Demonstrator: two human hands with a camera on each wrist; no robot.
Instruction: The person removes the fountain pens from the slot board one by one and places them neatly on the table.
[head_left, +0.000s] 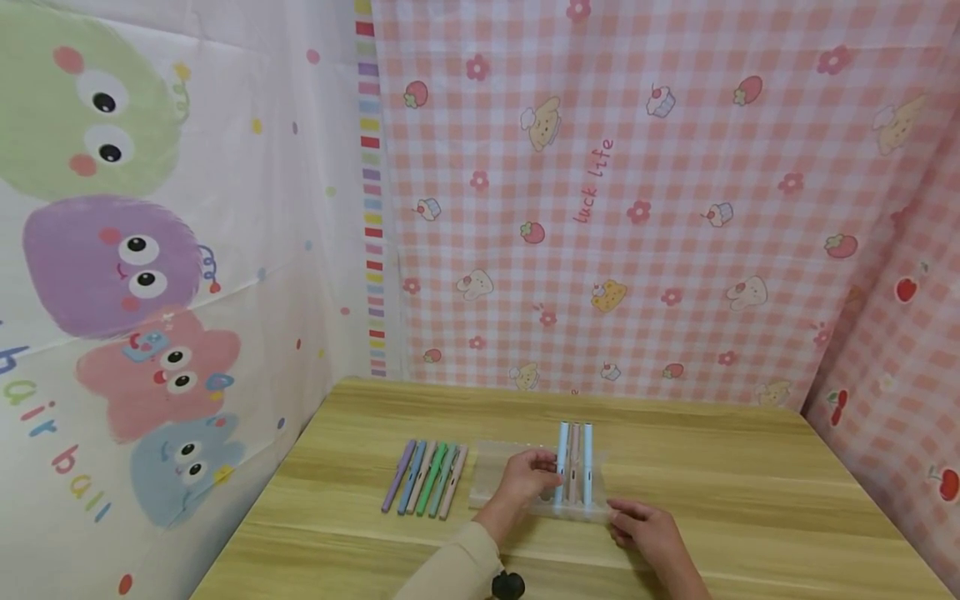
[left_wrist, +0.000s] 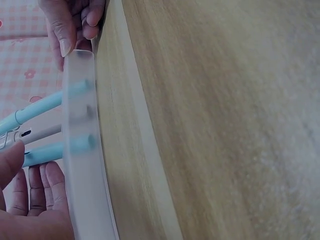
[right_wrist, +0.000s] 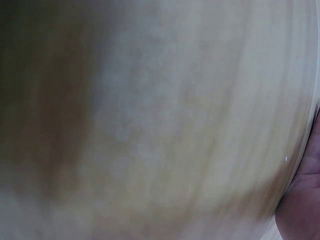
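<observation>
A clear plastic case (head_left: 486, 477) lies on the table with three pens standing lengthwise in its right part. They are a light blue pen (head_left: 563, 440), a beige pen (head_left: 575, 450) and a second light blue pen (head_left: 588, 468). My left hand (head_left: 528, 477) reaches over the case and grips the leftmost light blue pen, thumb on one side and fingers beneath, as the left wrist view shows. At the case's right end, my right hand (head_left: 647, 533) pinches the corner between thumb and fingers. Only part of its palm (right_wrist: 302, 205) appears in the right wrist view.
Left of the case, several pens lie side by side in a slanted row, among them a purple pen (head_left: 398, 475) and a green pen (head_left: 431, 480). The wooden table (head_left: 705, 467) meets a pink checked curtain (head_left: 660, 250) at its back edge.
</observation>
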